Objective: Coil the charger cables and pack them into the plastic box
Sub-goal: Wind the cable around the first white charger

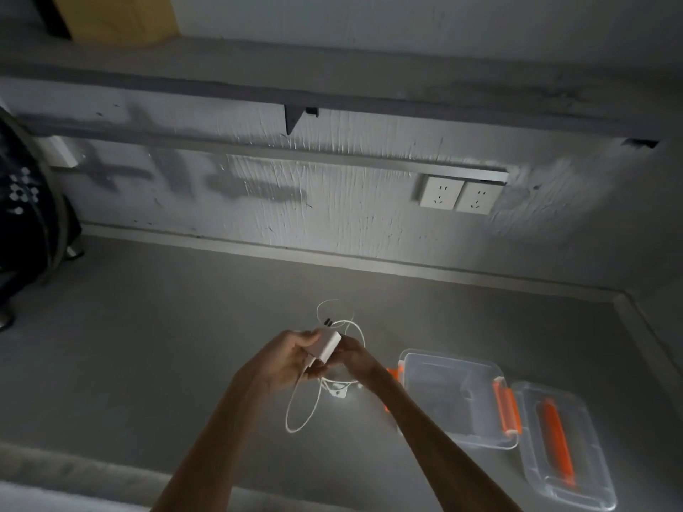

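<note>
Gripping the white charger [327, 345] between them, left hand [292, 358] and right hand [353, 354] meet left of the plastic box [454, 397].

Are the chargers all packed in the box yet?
Not yet. The plastic box sits open, its lid beside it. Both hands, left and right, hold a white charger; its cable hangs loose. Coiling and packing remain.

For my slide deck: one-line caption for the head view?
Both hands, left hand and right hand, hold a white charger, cable dangling, beside the open plastic box.
</note>
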The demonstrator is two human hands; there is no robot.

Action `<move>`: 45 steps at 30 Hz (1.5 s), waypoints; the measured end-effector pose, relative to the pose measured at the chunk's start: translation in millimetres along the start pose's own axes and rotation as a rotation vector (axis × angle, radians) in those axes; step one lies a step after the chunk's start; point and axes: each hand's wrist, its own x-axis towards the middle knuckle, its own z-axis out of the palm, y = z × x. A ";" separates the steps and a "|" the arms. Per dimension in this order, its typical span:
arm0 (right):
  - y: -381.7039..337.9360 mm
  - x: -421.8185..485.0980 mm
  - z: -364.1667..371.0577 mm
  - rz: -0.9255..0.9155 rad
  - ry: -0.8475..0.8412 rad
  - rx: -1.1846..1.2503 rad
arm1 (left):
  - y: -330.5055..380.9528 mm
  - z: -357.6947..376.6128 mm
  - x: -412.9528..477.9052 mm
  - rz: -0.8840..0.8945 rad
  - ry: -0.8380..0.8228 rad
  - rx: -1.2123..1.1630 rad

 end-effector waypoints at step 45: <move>-73.6 -12.8 -25.2 -0.061 0.147 0.832 | 0.4 21.0 -20.6 0.578 0.000 0.260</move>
